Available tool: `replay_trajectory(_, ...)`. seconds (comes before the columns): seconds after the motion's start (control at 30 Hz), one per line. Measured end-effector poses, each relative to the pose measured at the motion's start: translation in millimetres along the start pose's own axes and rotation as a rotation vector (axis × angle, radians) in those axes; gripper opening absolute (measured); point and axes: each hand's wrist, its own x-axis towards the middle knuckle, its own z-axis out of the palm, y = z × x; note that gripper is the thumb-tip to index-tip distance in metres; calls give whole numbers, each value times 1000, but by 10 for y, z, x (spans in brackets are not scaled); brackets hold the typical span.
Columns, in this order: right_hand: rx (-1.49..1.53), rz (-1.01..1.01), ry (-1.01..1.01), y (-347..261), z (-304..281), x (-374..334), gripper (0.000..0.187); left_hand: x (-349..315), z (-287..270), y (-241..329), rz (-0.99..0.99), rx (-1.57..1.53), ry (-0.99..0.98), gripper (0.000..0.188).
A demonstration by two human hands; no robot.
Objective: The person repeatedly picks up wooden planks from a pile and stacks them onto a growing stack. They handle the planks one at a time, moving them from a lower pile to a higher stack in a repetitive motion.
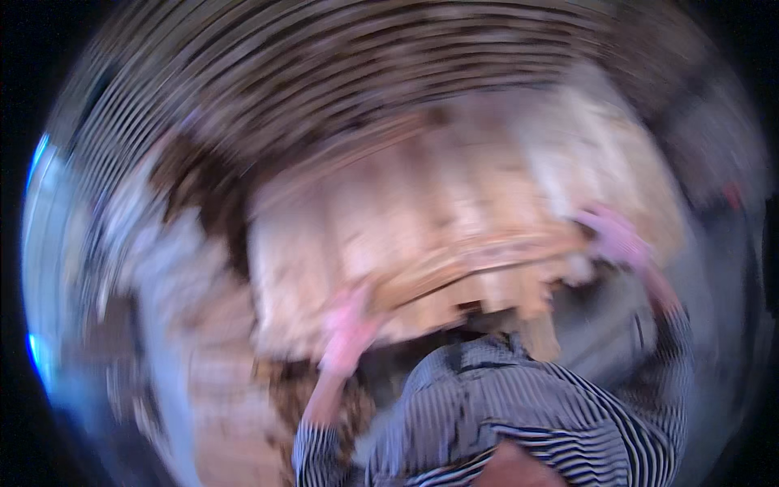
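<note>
Motion blur smears the whole view. A narrow, rough-edged wooden board (479,258) stretches across in front of me, slanting up toward the right. At its left end is my left hand (349,329), in a pinkish glove, closed on the wood. My right hand (615,237), gloved alike, grips the opposite end. Beneath and beyond the board lie wide pale planks (389,195) side by side, their near ends uneven. The exact finger positions are blurred.
Rows of stacked boards (365,57) fill the far side. Dark brown, bark-like pieces (207,187) lie left of the planks. More pale wood (231,406) is at the lower left, and grey floor (600,325) shows at the right.
</note>
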Motion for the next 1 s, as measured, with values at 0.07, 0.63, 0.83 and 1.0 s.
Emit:
replay_trajectory(0.07, 47, -24, 62, 127, 94, -127, 75, 133, -163, 35, -46, 89, -181, 73)
replay_trajectory(0.63, 635, -297, -78, -1765, 239, 729, 84, -423, 105, -259, -304, 98, 329, 86)
replay_trajectory(0.83, 542, -635, -339, -3435, 578, 555, 71, -1782, -12, -1480, -1141, -7, 561, 108)
replay_trajectory(1.0, 277, -1000, -501, -4586, 886, 379, 71, -2927, -97, -2565, -1751, 153, 310, 116)
